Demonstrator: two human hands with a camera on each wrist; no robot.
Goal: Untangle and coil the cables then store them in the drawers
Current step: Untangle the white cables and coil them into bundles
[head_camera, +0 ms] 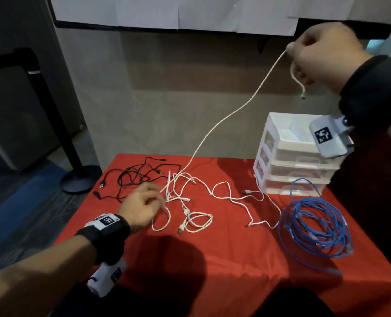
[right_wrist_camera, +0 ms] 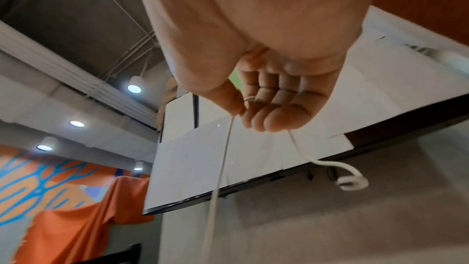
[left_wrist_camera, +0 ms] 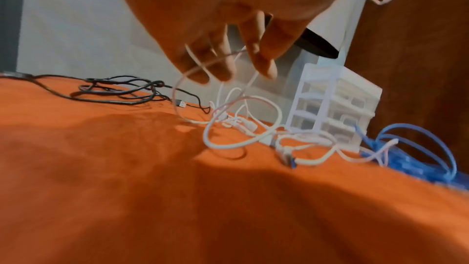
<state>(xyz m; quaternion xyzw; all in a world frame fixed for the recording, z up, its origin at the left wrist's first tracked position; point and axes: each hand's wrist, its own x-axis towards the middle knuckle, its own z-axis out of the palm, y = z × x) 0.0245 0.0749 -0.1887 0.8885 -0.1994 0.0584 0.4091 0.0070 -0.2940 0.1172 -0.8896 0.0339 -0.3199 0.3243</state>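
While the right hand [head_camera: 324, 56] pinches one white cable [head_camera: 224, 120] between thumb and curled fingers [right_wrist_camera: 256, 115], raised high over the red table [head_camera: 235, 259], and the left hand [head_camera: 142, 208] dips loosely spread fingers [left_wrist_camera: 220, 67] into the white tangle [head_camera: 183, 202], untangling seems underway; next, freeing that strand, well short of the drawers [head_camera: 279, 156].

cables [head_camera: 190, 202] left of drawers [head_camera: 288, 161]

Red tablecloth [head_camera: 212, 259]. White cables [head_camera: 190, 202], tangled; one white cable [head_camera: 224, 120] raised. Black cables [head_camera: 135, 177]. Blue cable [head_camera: 315, 227] coil. White drawers [head_camera: 288, 161], fronts clear. Black wristbands with white cameras carrying black-and-white square markers [head_camera: 323, 135]. Grey wall, white paper sheets [head_camera: 167, 12] on top.
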